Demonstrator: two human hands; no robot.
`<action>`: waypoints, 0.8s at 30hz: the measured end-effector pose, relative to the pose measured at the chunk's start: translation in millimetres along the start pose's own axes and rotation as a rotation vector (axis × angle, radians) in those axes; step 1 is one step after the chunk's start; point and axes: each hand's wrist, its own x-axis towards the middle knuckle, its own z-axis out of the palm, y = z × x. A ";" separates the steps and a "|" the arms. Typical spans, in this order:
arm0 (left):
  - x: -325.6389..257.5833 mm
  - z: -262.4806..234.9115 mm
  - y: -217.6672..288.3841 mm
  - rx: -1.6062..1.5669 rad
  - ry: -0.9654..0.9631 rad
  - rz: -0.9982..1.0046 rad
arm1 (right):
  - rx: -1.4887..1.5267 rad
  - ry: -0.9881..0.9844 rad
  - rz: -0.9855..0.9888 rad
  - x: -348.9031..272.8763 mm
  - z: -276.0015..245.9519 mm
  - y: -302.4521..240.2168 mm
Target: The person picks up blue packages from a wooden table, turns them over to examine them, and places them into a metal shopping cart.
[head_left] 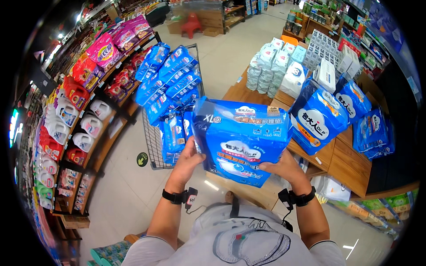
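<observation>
Left hand (185, 164), right hand (287, 169) hold pack (242, 133) tight | by table's (350, 166) left edge | seems holding step | next likely needs both hands

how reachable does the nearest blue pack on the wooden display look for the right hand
Probably not: the right hand and left hand are both holding another blue plastic-wrapped pack. Otherwise the display pack looks close, just past the held one's right side.
</observation>
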 end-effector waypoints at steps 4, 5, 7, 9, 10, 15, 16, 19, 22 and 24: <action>2.8 0.4 -6.0 -0.053 -0.012 -0.007 | -0.129 0.007 -0.046 -7.7 -0.1 -1.0; 4.6 1.0 -7.5 -0.060 -0.012 -0.003 | -0.133 0.010 -0.047 -10.2 0.6 -3.2; 7.0 2.5 -8.7 -0.053 -0.013 -0.007 | -0.124 0.022 -0.050 -12.7 0.7 -3.0; 8.5 3.3 -8.2 -0.023 -0.014 -0.020 | -0.099 0.040 -0.056 -13.9 -0.8 1.1; 9.1 5.2 -7.6 -0.029 -0.018 -0.019 | -0.107 0.051 -0.053 -15.6 -2.0 3.5; 11.7 10.1 -14.3 -0.019 -0.047 -0.050 | -0.154 0.084 -0.067 -30.0 -7.6 9.0; 13.7 13.2 -15.3 -0.012 -0.058 -0.063 | -0.129 0.099 -0.064 -33.9 -8.8 8.2; 16.3 28.8 -18.8 -0.034 -0.040 -0.081 | -0.029 0.125 -0.039 -49.2 -11.5 5.7; 20.5 23.2 -29.8 0.130 -0.163 -0.117 | 0.005 0.125 -0.041 -72.1 -25.4 2.0; 20.0 38.1 -19.4 0.156 -0.219 -0.152 | -0.096 0.137 -0.079 -87.8 -38.4 10.0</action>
